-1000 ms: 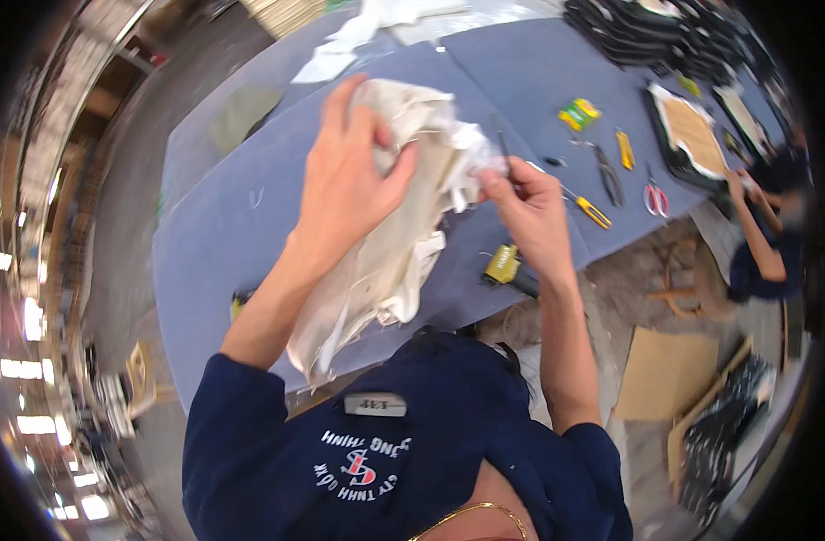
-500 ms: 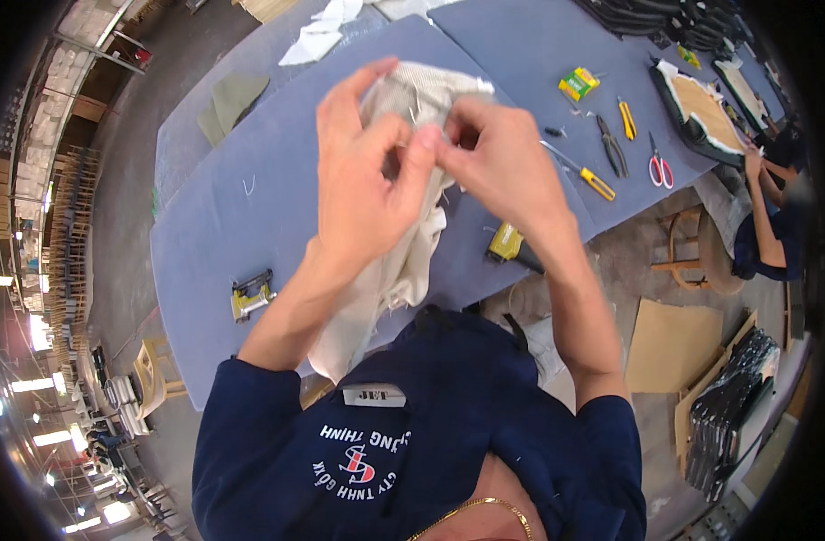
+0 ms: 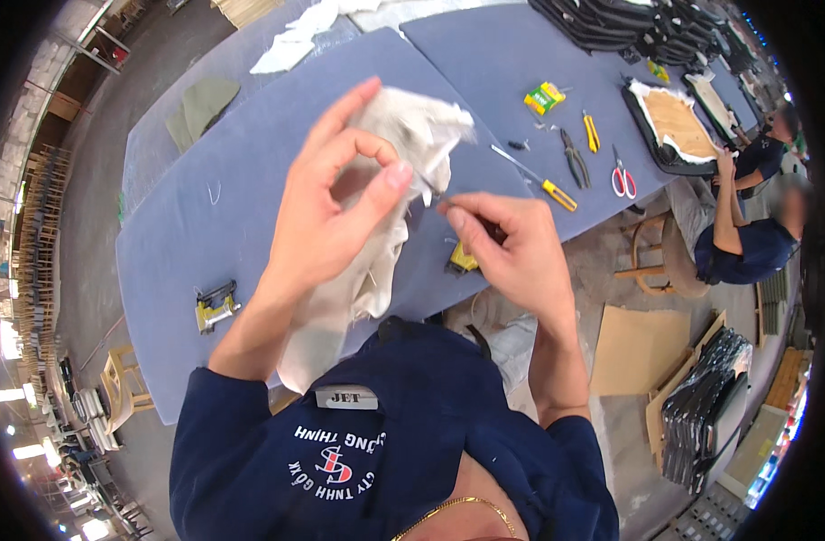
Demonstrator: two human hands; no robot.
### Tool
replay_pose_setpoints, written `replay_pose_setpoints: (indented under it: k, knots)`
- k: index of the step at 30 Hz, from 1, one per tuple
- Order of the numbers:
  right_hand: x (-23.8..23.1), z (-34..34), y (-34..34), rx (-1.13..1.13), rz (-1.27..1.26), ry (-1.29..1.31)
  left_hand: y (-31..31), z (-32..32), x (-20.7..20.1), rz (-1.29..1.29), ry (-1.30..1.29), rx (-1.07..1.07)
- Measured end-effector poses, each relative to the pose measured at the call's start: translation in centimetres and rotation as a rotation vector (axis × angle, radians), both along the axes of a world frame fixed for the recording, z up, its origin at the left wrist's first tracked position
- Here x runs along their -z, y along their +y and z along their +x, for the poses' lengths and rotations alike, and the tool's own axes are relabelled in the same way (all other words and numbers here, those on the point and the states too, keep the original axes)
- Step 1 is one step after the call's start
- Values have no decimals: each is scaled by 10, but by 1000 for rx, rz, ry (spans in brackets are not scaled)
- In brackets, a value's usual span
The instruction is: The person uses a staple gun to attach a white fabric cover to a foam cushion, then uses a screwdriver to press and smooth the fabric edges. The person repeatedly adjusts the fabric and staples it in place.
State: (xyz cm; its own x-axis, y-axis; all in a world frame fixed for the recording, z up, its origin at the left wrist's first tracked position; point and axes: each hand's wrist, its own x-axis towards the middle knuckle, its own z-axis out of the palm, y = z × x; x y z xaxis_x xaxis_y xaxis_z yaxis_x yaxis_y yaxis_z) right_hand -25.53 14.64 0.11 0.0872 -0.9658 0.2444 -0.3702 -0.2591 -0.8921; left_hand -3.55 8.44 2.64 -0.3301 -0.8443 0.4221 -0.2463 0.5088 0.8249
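Observation:
A long piece of cream fabric with loose, frayed edges (image 3: pixel 376 261) runs from the table down against my body. My left hand (image 3: pixel 331 207) rests at its upper left side, thumb and fingers apart, the index finger reaching up along the edge. To the right of the fabric, my right hand (image 3: pixel 511 239) is closed in a pinch. A small dark tip shows at its fingertips, too small to name. Beneath that hand, a yellow tool (image 3: pixel 462 260) is partly hidden. A yellow-and-black staple gun (image 3: pixel 216 308) lies by my left forearm.
On the blue-grey table (image 3: pixel 187 234) lie a yellow-handled screwdriver (image 3: pixel 558 196), pliers (image 3: pixel 575 160), a yellow cutter (image 3: pixel 592 132), red-handled scissors (image 3: pixel 622 180) and a small yellow-green box (image 3: pixel 544 97). At the right, a co-worker (image 3: pixel 746 234) handles a seat panel (image 3: pixel 678 122). Black panels (image 3: pixel 701 406) stand stacked.
My right hand has moved down and away from the fabric, still pinched. My left thumb has parted from the right fingers, and the left hand has opened wider. The view has shifted slightly right.

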Motion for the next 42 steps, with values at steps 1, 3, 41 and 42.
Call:
replay_pose_setpoints:
  k: [1,3,41,42]
  knots:
    - [0,-1,3,-1,-18,-1,-1,0,-3,41,44,53]
    - [8,-4,8,-11,-46,-24,-18,7,-4,18,2,195]
    - [29,-2,43,47,36,-192,-35,-24,22,321,84,521]
    - [35,-4,51,22,39,-218,-35,-24,22,325,98,519]
